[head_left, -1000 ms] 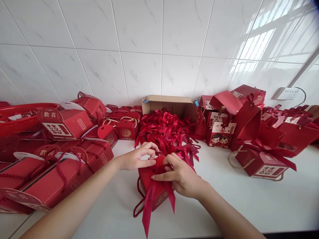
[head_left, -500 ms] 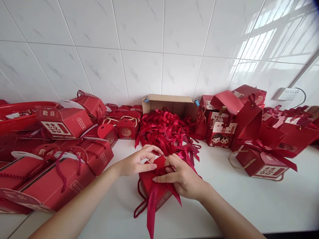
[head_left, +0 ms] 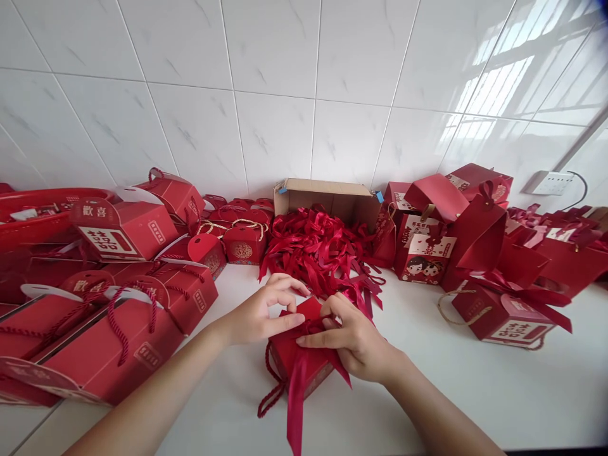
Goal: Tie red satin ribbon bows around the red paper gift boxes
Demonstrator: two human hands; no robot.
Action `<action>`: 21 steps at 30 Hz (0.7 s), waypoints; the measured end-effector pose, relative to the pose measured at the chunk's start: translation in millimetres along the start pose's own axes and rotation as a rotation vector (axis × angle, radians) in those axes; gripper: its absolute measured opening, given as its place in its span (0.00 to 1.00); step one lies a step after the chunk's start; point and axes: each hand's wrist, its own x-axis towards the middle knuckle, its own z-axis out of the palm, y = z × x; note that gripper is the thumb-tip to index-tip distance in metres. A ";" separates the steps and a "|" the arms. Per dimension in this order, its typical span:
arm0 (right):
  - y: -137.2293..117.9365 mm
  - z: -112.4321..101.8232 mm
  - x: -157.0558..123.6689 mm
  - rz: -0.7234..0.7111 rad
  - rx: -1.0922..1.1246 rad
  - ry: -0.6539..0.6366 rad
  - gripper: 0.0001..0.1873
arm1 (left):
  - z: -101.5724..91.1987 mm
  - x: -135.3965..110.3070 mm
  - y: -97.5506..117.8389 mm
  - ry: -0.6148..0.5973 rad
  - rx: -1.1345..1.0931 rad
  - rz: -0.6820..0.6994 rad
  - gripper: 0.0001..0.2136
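Note:
A small red gift box (head_left: 285, 351) lies on the white table in front of me, a red satin ribbon (head_left: 297, 392) across its top. One ribbon tail hangs down its near side and over the table. A twisted red cord handle (head_left: 270, 399) sticks out at the left. My left hand (head_left: 266, 310) has thumb and forefinger closed on the ribbon near the knot, its other fingers raised. From the right, my right hand (head_left: 349, 339) pinches the ribbon at the knot, its forefinger lying over the box top. The fingers partly hide the knot.
Behind the box, loose red ribbons (head_left: 323, 247) spill from an open cardboard carton (head_left: 327, 187). Red gift boxes (head_left: 128, 231) with cords are stacked at left by a red plastic basket (head_left: 57, 193). More boxes stand at right, one a ribboned box (head_left: 508, 313). A socket strip (head_left: 548, 182) is at the tiled wall.
Both hands stay at the knot, with only slight finger movement. The whole view has shifted a little, so the scene sits slightly further right.

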 end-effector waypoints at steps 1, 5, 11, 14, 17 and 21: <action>0.1 -0.1 0.2 0.004 0.001 -0.002 0.26 | -0.3 -0.4 -0.1 0.002 -0.006 -0.006 0.13; 1.0 -0.2 1.7 -0.003 -0.011 -0.006 0.26 | -1.3 -1.7 3.9 -0.007 -0.129 -0.017 0.14; 1.9 0.7 1.3 -0.018 -0.035 -0.007 0.25 | 10.5 -0.8 14.9 0.108 -0.221 -0.045 0.14; 1.3 0.5 0.9 -0.023 -0.029 0.005 0.24 | 19.3 0.3 17.9 0.156 -0.220 -0.069 0.10; 1.0 -0.5 0.5 -0.014 -0.028 0.020 0.24 | 24.1 1.3 20.2 0.185 -0.206 -0.124 0.09; 1.5 -2.4 0.1 -0.009 -0.024 0.053 0.23 | 25.6 1.8 20.8 0.229 -0.208 -0.157 0.09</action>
